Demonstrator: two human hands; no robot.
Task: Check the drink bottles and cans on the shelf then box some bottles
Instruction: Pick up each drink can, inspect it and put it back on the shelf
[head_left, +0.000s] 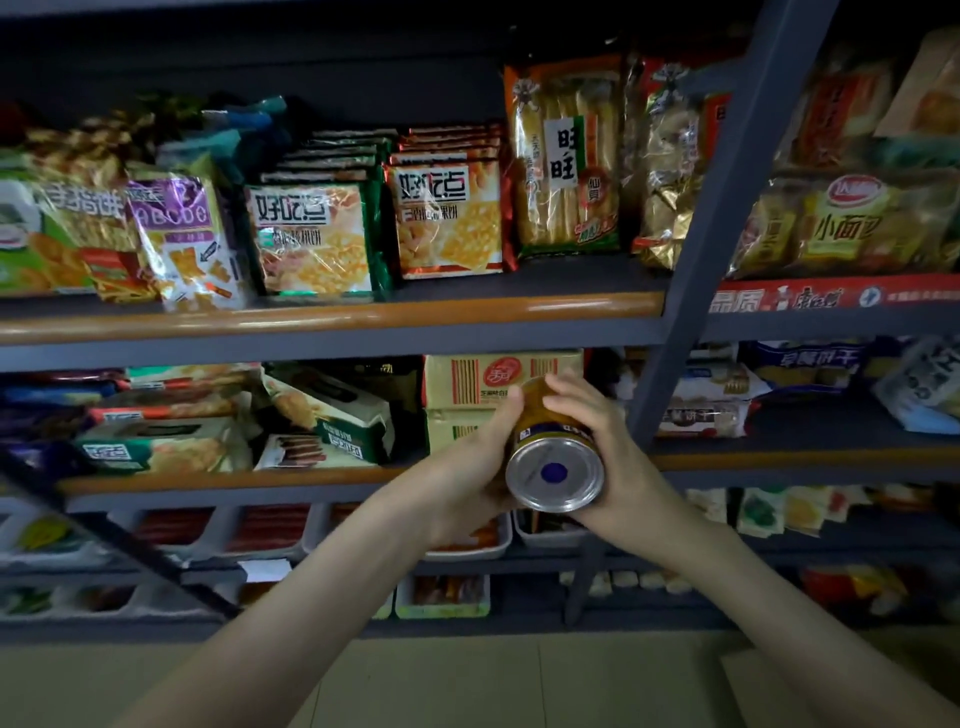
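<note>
Right now both hands hold a round metal can (555, 470) with an orange label and blue band, tipped so its silver end with a blue dot faces the camera. The left hand (467, 467) curls round the can's left side, thumb along the top. The right hand (621, 457) wraps the right side, fingers over the label. The can is held just in front of stacked yellow cardboard boxes (483, 382) on the dark grey metal shelf (332, 314), below rows of biscuit packets (311, 239).

A person's left hand (467, 467) and right hand (618, 452) appear bare; left forearm (291, 613) and right forearm (769, 613) run uncovered to the frame's edge.
</note>
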